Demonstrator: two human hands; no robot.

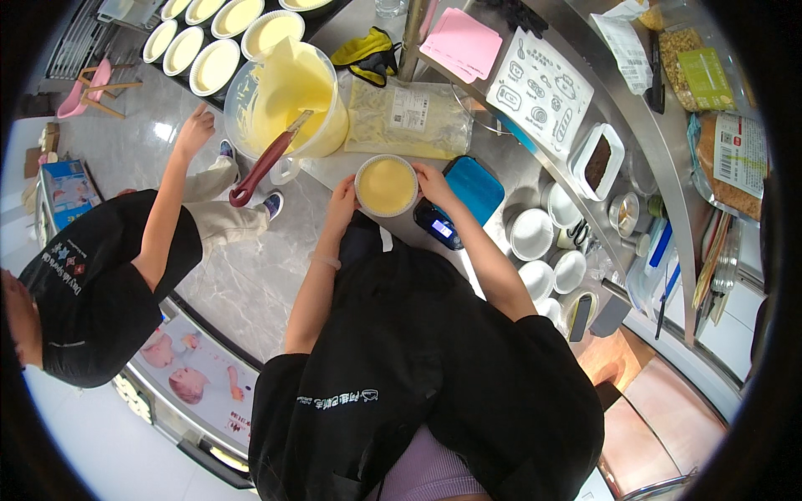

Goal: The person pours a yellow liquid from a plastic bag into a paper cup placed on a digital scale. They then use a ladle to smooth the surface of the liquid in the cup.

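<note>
Between my two hands is a round white baking cup (386,186) with a fluted rim, holding smooth yellow batter. My left hand (343,199) grips its left side and my right hand (433,186) its right side. Just right of the cup lies a digital kitchen scale (468,188) with a blue top and a lit display; my right wrist passes over its near end. Beyond my left hand stands a large clear plastic pitcher (335,119) lined with yellow batter. A spatula with a dark red handle (269,164) leans out of it.
Filled cups (215,67) sit on a dark tray at the upper left. A co-worker (106,282) stands at left, one hand near that tray. A flat bag of pale yellow filling (407,119) lies behind the scale. Empty white cups (531,234) stand at right, under a metal shelf (664,156).
</note>
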